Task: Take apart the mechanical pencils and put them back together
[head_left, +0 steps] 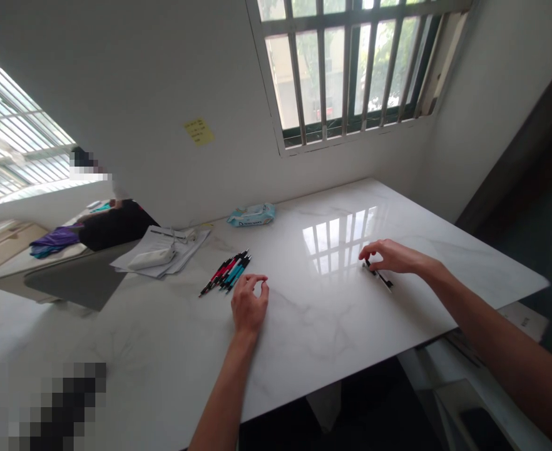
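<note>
My left hand (250, 304) rests on the white marbled table beside a bunch of pens (229, 270) with red, turquoise and black barrels. Its thumb and forefinger curve toward each other with a gap between them, holding nothing. Farther right, my right hand (391, 255) reaches down to the tabletop, fingertips closed around the far end of a black-and-white pen (380, 277). That pen lies slantwise, its near end pointing toward the table's front edge. Whether a second pen lies alongside it is too small to tell.
A blue pack of wipes (252, 215) lies by the wall. Papers (163, 254) with a white pouch (151, 257) on them are at the left. A yellow note (199, 132) sticks to the wall below a barred window. Another person is at the far left.
</note>
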Demonstrator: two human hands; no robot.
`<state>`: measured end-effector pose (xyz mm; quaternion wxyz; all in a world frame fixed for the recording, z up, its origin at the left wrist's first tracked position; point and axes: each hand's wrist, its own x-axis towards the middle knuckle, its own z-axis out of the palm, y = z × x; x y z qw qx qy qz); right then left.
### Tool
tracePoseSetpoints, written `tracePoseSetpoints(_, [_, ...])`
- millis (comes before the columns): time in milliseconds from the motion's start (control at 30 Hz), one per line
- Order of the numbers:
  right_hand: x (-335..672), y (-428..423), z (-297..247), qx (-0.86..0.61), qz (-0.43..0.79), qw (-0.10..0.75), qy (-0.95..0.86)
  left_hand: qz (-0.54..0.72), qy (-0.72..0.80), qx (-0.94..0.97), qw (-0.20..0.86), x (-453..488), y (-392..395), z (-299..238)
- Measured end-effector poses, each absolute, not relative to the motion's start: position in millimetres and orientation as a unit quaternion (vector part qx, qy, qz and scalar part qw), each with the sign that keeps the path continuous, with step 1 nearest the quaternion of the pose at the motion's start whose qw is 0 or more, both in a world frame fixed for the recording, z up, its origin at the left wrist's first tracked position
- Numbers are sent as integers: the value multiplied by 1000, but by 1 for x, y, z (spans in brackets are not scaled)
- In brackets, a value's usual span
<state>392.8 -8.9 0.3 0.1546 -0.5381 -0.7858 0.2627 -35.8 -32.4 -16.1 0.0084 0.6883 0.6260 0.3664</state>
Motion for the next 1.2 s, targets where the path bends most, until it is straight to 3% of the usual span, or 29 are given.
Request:
tracePoseSetpoints(267, [391,-17,11,-550,329,290,-711,393,590,705,-17,-23,-40,-2])
tracePoseSetpoints(433, [354,-35,21,-495,412,453,-617,436,541,712,101,13,-67,13])
tracePoseSetpoints(533, [307,-52,15,-442,490,498,-563,450,489,735,139,40,-85,13])
tracePoseSetpoints(700, [245,-79,0,-376,541,510,-554,433,463,752,181,60,-98,4])
tracePoseSetpoints(867, [239,-84,-6,-388,517,503,-573,422,474,740,224,52,-96,-1])
tracePoseSetpoints(1100, [308,-60,-3,-584,193,412,-673,468,510,679,245,44,-93,-7])
tracePoseSetpoints(1200, [336,-48,-10,-647,130,343,-668,474,510,679,233,42,-93,-8])
